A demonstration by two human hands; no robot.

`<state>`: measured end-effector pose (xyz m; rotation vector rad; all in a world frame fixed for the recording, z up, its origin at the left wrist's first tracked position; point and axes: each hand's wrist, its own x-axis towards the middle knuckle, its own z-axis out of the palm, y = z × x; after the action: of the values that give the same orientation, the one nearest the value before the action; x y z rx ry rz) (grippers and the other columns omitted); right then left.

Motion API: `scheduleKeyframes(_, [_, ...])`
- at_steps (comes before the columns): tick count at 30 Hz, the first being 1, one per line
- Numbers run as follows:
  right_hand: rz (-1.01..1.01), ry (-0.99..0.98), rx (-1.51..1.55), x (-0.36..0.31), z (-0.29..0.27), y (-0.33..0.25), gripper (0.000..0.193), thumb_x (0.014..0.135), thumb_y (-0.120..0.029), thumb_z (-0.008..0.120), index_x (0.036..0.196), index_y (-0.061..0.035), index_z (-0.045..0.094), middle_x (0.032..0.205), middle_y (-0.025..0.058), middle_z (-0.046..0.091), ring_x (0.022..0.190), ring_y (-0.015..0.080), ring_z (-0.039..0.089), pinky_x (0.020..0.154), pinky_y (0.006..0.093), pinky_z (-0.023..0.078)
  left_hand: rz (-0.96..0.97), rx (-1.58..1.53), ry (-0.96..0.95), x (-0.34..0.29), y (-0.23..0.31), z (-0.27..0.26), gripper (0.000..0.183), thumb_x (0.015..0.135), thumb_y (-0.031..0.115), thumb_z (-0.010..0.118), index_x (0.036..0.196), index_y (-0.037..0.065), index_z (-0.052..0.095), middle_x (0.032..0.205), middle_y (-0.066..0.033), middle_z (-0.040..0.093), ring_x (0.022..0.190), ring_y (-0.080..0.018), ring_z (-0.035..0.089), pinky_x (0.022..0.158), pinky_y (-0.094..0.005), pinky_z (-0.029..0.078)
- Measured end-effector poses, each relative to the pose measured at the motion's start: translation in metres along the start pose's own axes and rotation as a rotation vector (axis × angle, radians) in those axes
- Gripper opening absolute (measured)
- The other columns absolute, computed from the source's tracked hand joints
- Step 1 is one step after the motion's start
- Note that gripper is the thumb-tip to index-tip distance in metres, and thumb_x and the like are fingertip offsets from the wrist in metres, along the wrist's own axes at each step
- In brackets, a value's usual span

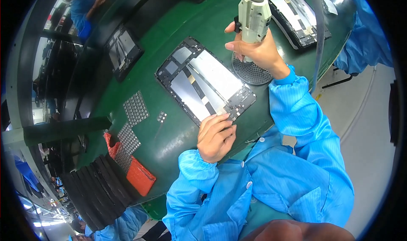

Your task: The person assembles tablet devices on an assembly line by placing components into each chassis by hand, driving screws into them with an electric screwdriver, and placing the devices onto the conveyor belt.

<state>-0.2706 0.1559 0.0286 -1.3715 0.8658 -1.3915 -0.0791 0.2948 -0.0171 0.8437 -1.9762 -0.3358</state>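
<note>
An opened tablet chassis (203, 82) with silver panels and a black frame lies on the green conveyor belt (178, 130). My left hand (216, 137) rests its fingertips on the chassis's near corner and holds nothing. My right hand (256, 50) grips a cream-coloured electric screwdriver (253, 16) that hangs on a cable. Its tip points down onto a round perforated screw tray (251, 71) just right of the chassis. Both arms are in blue sleeves.
More opened chassis lie on the belt: one at left (123, 50) and one at top right (296, 16). Sheets of small grey pads (135, 109), an orange tray (140, 175) and stacked black strips (97, 190) sit at lower left. Other blue-clad workers are at the edges.
</note>
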Motion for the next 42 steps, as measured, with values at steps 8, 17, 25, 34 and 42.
scheduleKeyframes(8, [-0.004,-0.019,-0.009,0.001,-0.005,0.002,0.024,0.070,-0.004,0.069,0.089,0.0032,0.057,0.054,0.0017,0.054,0.044,0.0084,0.051,0.043,0.0227,0.040,-0.241,0.094,0.166,-0.003,-0.003,-0.030,0.020,0.062,-0.008,0.072,0.079,-0.002,0.062,0.073,-0.0127,0.065,0.061,-0.0234,0.062,0.056,-0.0283,0.048])
scheduleKeyframes(17, [0.007,-0.049,-0.010,0.000,-0.002,0.005,0.025,0.070,-0.004,0.069,0.091,0.0016,0.058,0.058,0.0018,0.056,0.046,0.0085,0.052,0.043,0.0227,0.040,-0.634,-0.015,0.431,-0.038,-0.009,-0.053,0.012,0.075,-0.008,0.064,0.087,-0.005,0.062,0.078,-0.0120,0.064,0.073,-0.0171,0.063,0.065,-0.0248,0.052])
scheduleKeyframes(25, [-0.143,-0.003,-0.065,-0.005,-0.012,-0.006,0.040,0.076,-0.006,0.063,0.111,0.0075,0.049,0.059,0.0027,0.051,0.050,0.0101,0.048,0.048,0.0243,0.040,-1.047,-0.486,0.328,-0.022,-0.006,-0.057,0.010,0.078,-0.003,0.063,0.085,-0.007,0.058,0.076,-0.0110,0.063,0.066,-0.0160,0.062,0.060,-0.0239,0.051])
scheduleKeyframes(34, [-0.219,-0.083,0.010,-0.007,0.005,-0.009,0.039,0.078,-0.005,0.060,0.112,0.0094,0.046,0.059,0.0043,0.047,0.049,0.0118,0.045,0.051,0.0278,0.041,-1.039,-0.456,0.219,-0.004,-0.022,-0.047,0.010,0.078,0.000,0.065,0.085,-0.004,0.060,0.070,-0.0060,0.062,0.061,-0.0079,0.057,0.054,-0.0190,0.047])
scheduleKeyframes(42, [-0.228,-0.121,0.031,-0.011,0.021,-0.016,0.039,0.079,-0.006,0.058,0.113,0.0088,0.046,0.057,0.0039,0.046,0.048,0.0120,0.044,0.051,0.0288,0.041,-0.975,-0.392,0.171,-0.011,-0.034,-0.045,0.013,0.075,0.001,0.067,0.085,-0.002,0.061,0.072,-0.0057,0.062,0.061,-0.0078,0.057,0.050,-0.0203,0.044])
